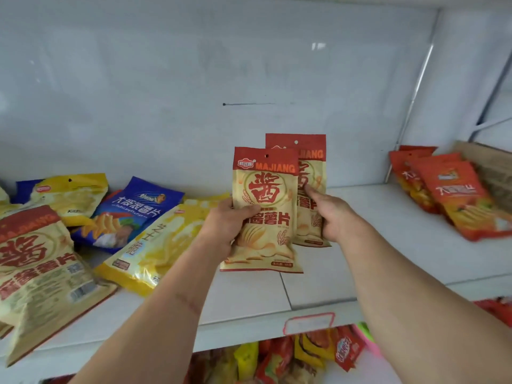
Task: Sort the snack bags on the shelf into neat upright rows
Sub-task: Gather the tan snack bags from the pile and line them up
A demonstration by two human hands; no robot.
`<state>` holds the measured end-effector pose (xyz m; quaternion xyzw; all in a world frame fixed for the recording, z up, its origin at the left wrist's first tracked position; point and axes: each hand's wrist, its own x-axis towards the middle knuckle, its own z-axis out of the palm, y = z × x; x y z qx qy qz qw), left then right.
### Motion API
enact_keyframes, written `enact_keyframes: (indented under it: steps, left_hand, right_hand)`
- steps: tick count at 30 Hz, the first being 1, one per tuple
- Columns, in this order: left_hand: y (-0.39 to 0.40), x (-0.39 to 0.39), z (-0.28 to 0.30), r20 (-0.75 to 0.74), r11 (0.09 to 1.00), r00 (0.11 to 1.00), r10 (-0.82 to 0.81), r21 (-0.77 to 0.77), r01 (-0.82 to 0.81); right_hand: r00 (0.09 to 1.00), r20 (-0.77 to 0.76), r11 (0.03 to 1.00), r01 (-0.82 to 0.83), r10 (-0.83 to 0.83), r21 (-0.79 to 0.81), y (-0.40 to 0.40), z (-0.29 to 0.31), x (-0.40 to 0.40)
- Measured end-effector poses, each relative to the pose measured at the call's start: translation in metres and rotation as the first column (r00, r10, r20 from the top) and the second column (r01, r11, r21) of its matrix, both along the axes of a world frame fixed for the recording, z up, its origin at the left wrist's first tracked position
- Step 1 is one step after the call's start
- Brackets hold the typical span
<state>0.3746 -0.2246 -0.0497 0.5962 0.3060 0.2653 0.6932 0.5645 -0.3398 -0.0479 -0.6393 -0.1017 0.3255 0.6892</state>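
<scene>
Two beige-and-red MAJIANG snack bags stand upright at the middle of the white shelf (360,245). My left hand (227,225) grips the front bag (266,212) by its left edge, thumb across its face. My right hand (332,214) holds the rear bag (310,173), which stands just behind and to the right, with the index finger pointing up along its front. To the left lie a yellow bag (158,245), a blue bag (133,214), another yellow bag (69,198) and a large beige bag (38,273), all flat and askew.
Orange-red bags (454,195) lean in a row at the far right, beside a brown carton (490,167). A price label holder (309,322) hangs on the shelf's front edge. Several mixed snack packets (304,353) fill the shelf below.
</scene>
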Motion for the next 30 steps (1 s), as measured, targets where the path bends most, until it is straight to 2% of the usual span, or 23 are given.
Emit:
enact_keyframes:
  steps: [8, 21, 26, 30]
  left_hand:
    - [-0.061, 0.073, -0.016, 0.024, 0.999, 0.999, -0.023, -0.032, 0.024]
    - [-0.082, 0.2, -0.019, 0.015, 0.991, 0.991, -0.133, -0.026, 0.133]
    - [-0.091, 0.245, -0.023, -0.001, 0.993, 0.994, -0.113, -0.028, 0.113]
    - [-0.101, 0.281, -0.028, -0.021, 0.998, 0.998, -0.055, -0.033, 0.054]
  right_hand:
    - [0.996, 0.046, 0.996, 0.083, -0.081, -0.044, -0.07, -0.016, 0.07]
    - [0.982, 0.069, 0.976, 0.183, -0.176, -0.119, -0.106, -0.012, 0.184]
    - [0.981, 0.09, 0.97, 0.187, -0.175, -0.156, -0.104, -0.015, 0.229]
    - [0.99, 0.1, 0.976, 0.116, -0.099, -0.182, -0.097, -0.017, 0.267]
